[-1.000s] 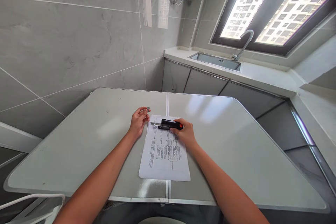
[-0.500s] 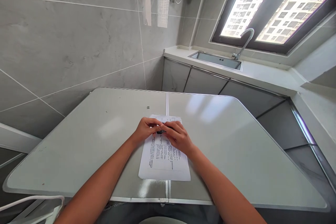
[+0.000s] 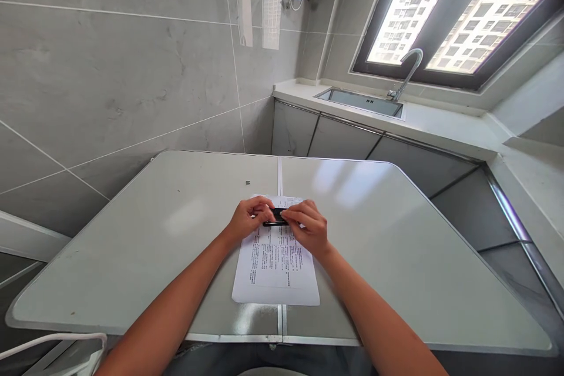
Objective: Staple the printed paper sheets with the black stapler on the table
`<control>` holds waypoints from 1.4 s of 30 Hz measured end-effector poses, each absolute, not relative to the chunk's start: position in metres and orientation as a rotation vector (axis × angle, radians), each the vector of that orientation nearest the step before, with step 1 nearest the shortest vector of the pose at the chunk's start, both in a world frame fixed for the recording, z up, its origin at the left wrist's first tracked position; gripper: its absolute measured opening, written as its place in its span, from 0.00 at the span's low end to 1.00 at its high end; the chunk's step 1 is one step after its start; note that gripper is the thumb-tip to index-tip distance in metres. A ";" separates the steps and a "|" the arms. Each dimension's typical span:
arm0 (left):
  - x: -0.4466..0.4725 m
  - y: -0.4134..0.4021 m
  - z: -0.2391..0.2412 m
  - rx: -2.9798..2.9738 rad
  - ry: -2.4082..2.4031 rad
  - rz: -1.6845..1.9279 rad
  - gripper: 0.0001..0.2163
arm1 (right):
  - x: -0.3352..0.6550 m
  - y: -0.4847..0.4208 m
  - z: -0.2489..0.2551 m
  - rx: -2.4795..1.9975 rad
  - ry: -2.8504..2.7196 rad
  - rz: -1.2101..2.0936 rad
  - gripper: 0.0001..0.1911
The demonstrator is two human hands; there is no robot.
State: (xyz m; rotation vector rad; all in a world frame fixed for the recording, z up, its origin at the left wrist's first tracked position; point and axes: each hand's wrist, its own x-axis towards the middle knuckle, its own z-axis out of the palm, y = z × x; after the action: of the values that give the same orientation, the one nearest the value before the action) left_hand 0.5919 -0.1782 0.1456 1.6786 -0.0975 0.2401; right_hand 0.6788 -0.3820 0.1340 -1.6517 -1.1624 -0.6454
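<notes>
A small black stapler (image 3: 277,222), its kind only partly visible, lies level just above the printed paper (image 3: 275,282). My left hand (image 3: 252,215) is closed around its left end with thumb and fingers. At the other end, my right hand (image 3: 308,224) is pinched, thumb and forefinger meeting over the stapler's top. A tiny pale spot shows at those fingertips, too small to name. Fingers cover both ends of the stapler. Beneath the hands, the sheet's upper part is partly hidden.
Two tiny dark strips (image 3: 247,183) lie beyond the paper on the light folding table (image 3: 379,258), which has a metal seam down its middle. Behind it stand a counter with a sink (image 3: 365,101) and tap (image 3: 408,73). A white frame (image 3: 57,338) is at lower left.
My right hand has drawn slightly to the right, away from my left fingers, and its fingers have come together. More of the black stapler now shows between the hands.
</notes>
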 end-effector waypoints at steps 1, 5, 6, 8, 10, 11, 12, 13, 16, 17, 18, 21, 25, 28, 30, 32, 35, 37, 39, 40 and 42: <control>0.593 -0.175 0.144 1.697 -0.063 0.289 0.15 | 0.685 -0.384 0.134 -1.706 -1.013 -0.616 0.07; 0.603 -0.152 0.134 2.001 0.133 0.568 0.11 | 0.729 -0.405 0.120 -1.925 -0.535 -0.426 0.09; 0.607 -0.144 0.131 2.122 0.195 0.621 0.10 | 0.741 -0.412 0.113 -1.979 -0.482 -0.372 0.10; 0.612 -0.127 0.122 2.335 0.310 0.633 0.08 | 0.763 -0.423 0.098 -2.056 -0.393 -0.272 0.11; 0.617 -0.112 0.112 2.418 0.367 0.542 0.08 | 0.778 -0.431 0.084 -2.093 -0.341 -0.186 0.13; 0.618 -0.106 0.107 2.429 0.375 0.504 0.08 | 0.783 -0.432 0.078 -2.106 -0.331 -0.164 0.15; 0.620 -0.101 0.102 2.437 0.373 0.492 0.08 | 0.787 -0.433 0.074 -2.120 -0.331 -0.155 0.16; 0.621 -0.097 0.098 2.447 0.348 0.498 0.08 | 0.789 -0.433 0.071 -2.134 -0.332 -0.163 0.18; 0.625 -0.093 0.090 2.462 0.248 0.582 0.06 | 0.788 -0.429 0.068 -2.142 -0.302 -0.231 0.24; 0.626 -0.094 0.089 2.458 0.224 0.596 0.07 | 0.787 -0.428 0.068 -2.142 -0.291 -0.245 0.22; 0.627 -0.095 0.088 2.444 0.210 0.597 0.08 | 0.786 -0.426 0.069 -2.149 -0.296 -0.249 0.19; 0.629 -0.098 0.086 2.291 0.189 0.534 0.14 | 0.780 -0.422 0.073 -2.188 -0.415 -0.225 0.14; 0.632 -0.101 0.085 2.002 0.224 0.415 0.17 | 0.776 -0.417 0.073 -2.217 -0.538 -0.250 0.11; 0.632 -0.102 0.085 1.990 0.239 0.384 0.16 | 0.777 -0.415 0.067 -2.306 -0.555 -0.284 0.11; 0.631 -0.101 0.085 2.026 0.234 0.426 0.15 | 0.780 -0.415 0.061 -2.327 -0.575 -0.326 0.12; 0.631 -0.100 0.085 2.141 0.221 0.479 0.14 | 0.784 -0.416 0.055 -2.307 -0.589 -0.416 0.13; 0.632 -0.097 0.083 2.407 0.205 0.526 0.13 | 0.787 -0.417 0.053 -2.260 -0.595 -0.498 0.16; 0.632 -0.095 0.081 2.515 0.208 0.547 0.13 | 0.786 -0.417 0.056 -2.227 -0.594 -0.474 0.18; 0.633 -0.094 0.079 2.538 0.211 0.574 0.12 | 0.784 -0.417 0.062 -2.195 -0.577 -0.442 0.17; 0.633 -0.094 0.079 2.528 0.212 0.588 0.12 | 0.782 -0.417 0.065 -2.185 -0.566 -0.426 0.16; 0.633 -0.095 0.079 2.486 0.223 0.612 0.12 | 0.780 -0.417 0.070 -2.176 -0.550 -0.399 0.14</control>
State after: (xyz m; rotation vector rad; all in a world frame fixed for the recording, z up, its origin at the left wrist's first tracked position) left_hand 0.6334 -0.0947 0.0790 2.4865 0.2227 0.6123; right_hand 0.7795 -0.4165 0.0700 -2.1756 -0.5500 -0.3987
